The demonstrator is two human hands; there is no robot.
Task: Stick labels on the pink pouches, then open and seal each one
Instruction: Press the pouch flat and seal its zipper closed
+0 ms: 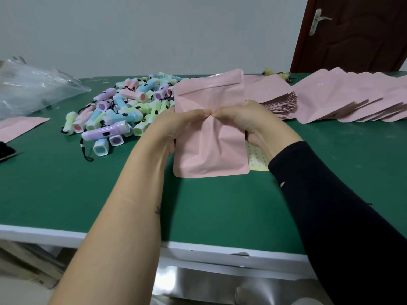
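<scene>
The pink pouch [211, 137] is held upright above the green table [66, 183], near its middle, with the zip-strip end uppermost and the lower edge just clear of the surface. The left hand [176, 126] grips the pouch's left edge and the right hand [246, 122] grips its right edge. Both thumbs press the front face, and their tips meet at the centre, where the film is creased. The fingers are curled behind the pouch, out of view. A yellow label sheet [256, 157] lies flat on the table, partly hidden behind the pouch and the right wrist. A stack of pink pouches [277, 106] sits just beyond the right hand, with a fanned row of pouches [352, 100] further right. A pile of pastel mini flashlights [123, 106] lies to the left, beside a clear plastic bag [33, 89].
</scene>
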